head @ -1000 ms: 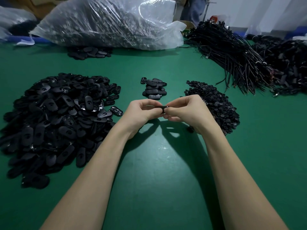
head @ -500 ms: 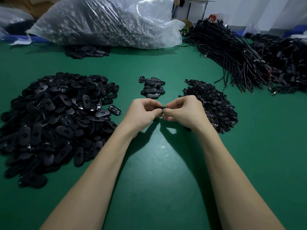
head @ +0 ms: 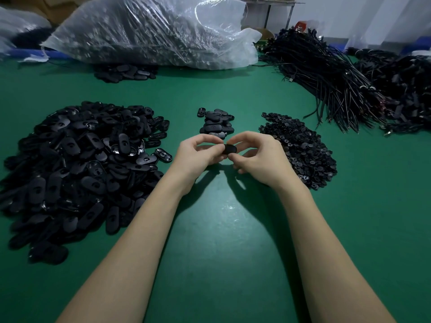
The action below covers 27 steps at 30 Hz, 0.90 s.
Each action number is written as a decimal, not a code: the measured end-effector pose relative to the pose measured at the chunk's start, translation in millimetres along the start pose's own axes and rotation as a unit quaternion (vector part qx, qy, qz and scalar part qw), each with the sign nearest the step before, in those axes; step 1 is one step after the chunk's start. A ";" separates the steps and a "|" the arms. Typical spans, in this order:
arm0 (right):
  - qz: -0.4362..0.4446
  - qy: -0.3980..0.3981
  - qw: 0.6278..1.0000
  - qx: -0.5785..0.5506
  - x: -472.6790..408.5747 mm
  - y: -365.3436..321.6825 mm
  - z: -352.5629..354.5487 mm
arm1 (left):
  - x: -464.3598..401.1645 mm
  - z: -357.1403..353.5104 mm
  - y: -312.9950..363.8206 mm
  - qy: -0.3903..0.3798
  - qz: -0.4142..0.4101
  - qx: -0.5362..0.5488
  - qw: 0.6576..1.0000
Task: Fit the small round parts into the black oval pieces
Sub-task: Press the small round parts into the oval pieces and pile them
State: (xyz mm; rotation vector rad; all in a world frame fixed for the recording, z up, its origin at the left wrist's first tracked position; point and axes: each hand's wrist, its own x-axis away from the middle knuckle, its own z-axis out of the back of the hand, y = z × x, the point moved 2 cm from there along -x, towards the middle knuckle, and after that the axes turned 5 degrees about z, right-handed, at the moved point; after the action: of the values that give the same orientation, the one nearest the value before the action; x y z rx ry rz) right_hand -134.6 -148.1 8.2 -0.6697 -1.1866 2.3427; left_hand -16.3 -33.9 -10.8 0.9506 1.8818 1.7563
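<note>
My left hand (head: 197,152) and my right hand (head: 256,157) meet above the green table, both pinching one black oval piece (head: 229,149) between their fingertips. Most of that piece is hidden by my fingers, and whether a round part sits in it cannot be told. A big heap of black oval pieces (head: 79,164) lies to the left. A heap of small round parts (head: 300,145) lies just right of my right hand. A small stack of oval pieces (head: 215,123) sits just beyond my hands.
A clear plastic bag (head: 154,31) full of dark parts lies at the back, with a few oval pieces (head: 123,72) in front of it. Bundles of black cables (head: 331,75) fill the back right. Green table surface (head: 224,229) shows between my forearms.
My fingers have opened up a little around the oval piece, so more of it shows between the two hands. Both hands stay in the same place.
</note>
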 end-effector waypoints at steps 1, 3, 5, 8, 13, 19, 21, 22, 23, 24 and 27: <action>0.004 0.010 1.000 0.012 -0.5 1.0 -0.1 | 0.0 -0.2 1.1 -0.001 0.012 0.026 1.000; 0.009 0.024 0.999 0.032 -1.2 2.5 0.5 | -0.6 0.7 3.3 -0.008 0.031 0.073 0.997; 0.016 0.032 0.998 0.049 -1.3 3.3 1.8 | -0.9 2.0 4.6 -0.016 0.040 0.102 0.994; 0.023 0.045 0.997 0.065 -2.5 3.9 3.1 | -1.5 2.6 4.6 -0.014 0.049 0.119 0.992; 0.031 0.057 0.994 0.089 -10.3 5.1 3.4 | -4.6 3.8 2.8 0.001 0.061 0.125 0.990; 0.031 0.058 0.989 0.130 -44.8 2.1 -2.3 | -7.5 5.6 1.5 0.006 0.063 0.111 0.992; 0.020 0.056 0.987 0.150 -61.9 -1.6 -4.7 | -7.6 5.0 1.3 0.003 0.064 0.108 0.992; 0.012 0.053 0.986 0.158 -69.8 -3.2 -6.1 | -7.5 4.6 1.2 0.003 0.065 0.107 0.992; 0.005 0.049 0.985 0.165 -76.9 -4.1 -8.0 | -7.2 4.7 1.2 0.002 0.065 0.104 0.992; -0.003 0.045 0.984 0.172 -83.0 -4.0 -10.2 | -7.1 4.6 1.3 0.002 0.066 0.101 0.993; -0.022 0.037 0.979 0.198 -94.4 -1.2 -16.2 | -6.1 4.4 1.5 0.001 0.066 0.096 0.993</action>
State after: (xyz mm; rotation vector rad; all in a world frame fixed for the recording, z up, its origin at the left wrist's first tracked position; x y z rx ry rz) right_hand -50.1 -191.0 22.0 -0.5737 -0.6631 2.3930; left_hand -8.7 -35.2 -10.8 1.1676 2.0604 1.6712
